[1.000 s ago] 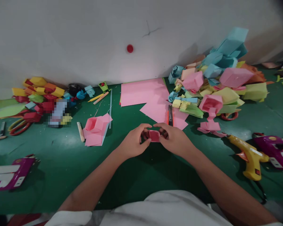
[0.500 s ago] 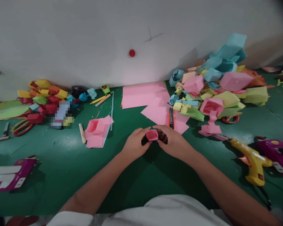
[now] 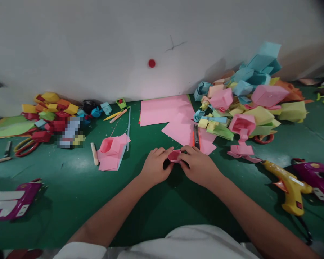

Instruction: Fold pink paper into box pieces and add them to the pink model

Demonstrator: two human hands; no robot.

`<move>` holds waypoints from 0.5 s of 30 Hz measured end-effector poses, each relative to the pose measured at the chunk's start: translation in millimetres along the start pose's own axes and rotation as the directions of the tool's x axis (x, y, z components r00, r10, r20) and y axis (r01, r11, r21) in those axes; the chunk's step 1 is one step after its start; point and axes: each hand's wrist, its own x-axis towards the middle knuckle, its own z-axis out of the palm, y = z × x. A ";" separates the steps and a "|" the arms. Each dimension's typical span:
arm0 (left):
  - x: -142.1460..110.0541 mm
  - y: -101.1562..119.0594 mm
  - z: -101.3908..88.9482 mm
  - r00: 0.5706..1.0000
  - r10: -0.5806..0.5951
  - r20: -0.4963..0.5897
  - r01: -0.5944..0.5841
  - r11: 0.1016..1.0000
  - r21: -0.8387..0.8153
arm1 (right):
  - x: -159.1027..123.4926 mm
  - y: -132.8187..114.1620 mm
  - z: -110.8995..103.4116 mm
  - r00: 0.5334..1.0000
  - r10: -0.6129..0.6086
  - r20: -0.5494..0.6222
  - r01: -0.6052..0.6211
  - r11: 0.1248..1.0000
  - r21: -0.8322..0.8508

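Observation:
My left hand point(image 3: 156, 166) and my right hand point(image 3: 199, 166) meet over the green table point(image 3: 70, 201), both pinching a small folded pink paper piece point(image 3: 174, 155) between their fingertips. The piece looks like a little open box; most of it is hidden by my fingers. Just beyond my hands lie flat pink paper sheets point(image 3: 167, 109) with a dark utility knife point(image 3: 196, 136) on top. A partly folded pink paper shape point(image 3: 112, 151) rests to the left of my left hand.
A big heap of folded coloured paper point(image 3: 248, 97) fills the back right. A yellow glue gun point(image 3: 286, 181) and a purple glue gun point(image 3: 315, 176) lie at the right. Another purple glue gun point(image 3: 16, 201), red scissors point(image 3: 24, 146) and a pile of coloured paper pieces point(image 3: 51, 111) sit at left.
Both hands have sunk a little toward the table and closed tighter around the pink piece, which now shows less between the fingers.

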 end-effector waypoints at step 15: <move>-3.6 8.9 -3.2 0.990 0.084 -0.116 -0.067 0.987 0.144 | 1.9 -8.0 -3.1 0.998 0.028 0.052 -0.019 0.986 -0.164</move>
